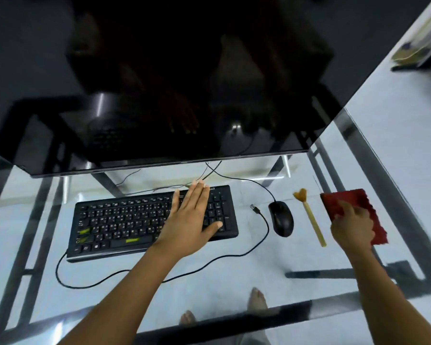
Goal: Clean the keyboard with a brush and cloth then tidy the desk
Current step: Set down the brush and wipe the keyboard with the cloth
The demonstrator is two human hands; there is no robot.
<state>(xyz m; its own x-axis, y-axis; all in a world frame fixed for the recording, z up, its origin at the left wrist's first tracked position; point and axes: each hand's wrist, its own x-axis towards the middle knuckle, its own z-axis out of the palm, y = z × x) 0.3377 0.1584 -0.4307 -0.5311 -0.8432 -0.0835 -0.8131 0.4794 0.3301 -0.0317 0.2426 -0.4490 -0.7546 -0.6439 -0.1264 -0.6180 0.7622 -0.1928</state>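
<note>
No text is legible, not even the white key legends (small, blurred) on the keyboard (125,220).

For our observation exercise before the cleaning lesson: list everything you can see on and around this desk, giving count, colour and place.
monitor: 1, black, screen dark, back of the desk
keyboard: 1, black with green marks on some keys, centre, in front of the monitor
mouse: 1, black, right of the keyboard
cable: 1, black, loops in front of the keyboard, loose plug end lying between keyboard and mouse
brush: 1, yellowish, lying right of the mouse
cloth: 1, red, right of the brush
desk: 1, clear glass on a metal frame, under everything
left hand: 1, flat on the keyboard's right half
right hand: 1, on the cloth, grip unclear
feet: 2, bare, seen through the glass
</note>
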